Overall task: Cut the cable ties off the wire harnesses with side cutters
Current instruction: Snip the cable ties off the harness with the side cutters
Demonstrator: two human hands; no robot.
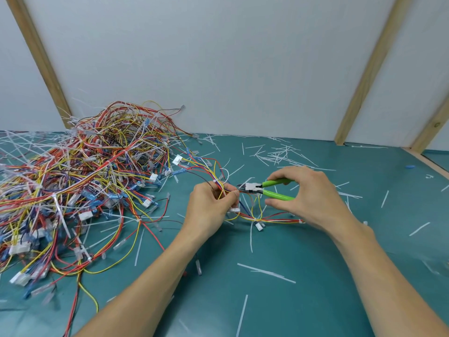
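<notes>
My left hand (211, 207) pinches a bundle of red, yellow and blue wires of one wire harness (261, 218) just above the green table mat. My right hand (306, 195) grips the green handles of the side cutters (266, 189). The cutters' jaws point left and sit right at my left fingertips, against the held wires. A white cable tie (254, 219) binds the same harness lower down, between my two hands. The harness trails right under my right hand.
A big tangled heap of wire harnesses (80, 186) with white and blue connectors fills the left of the green mat (291, 300). Several cut white tie strips (266, 273) lie scattered over the mat. A white wall with wooden battens stands behind.
</notes>
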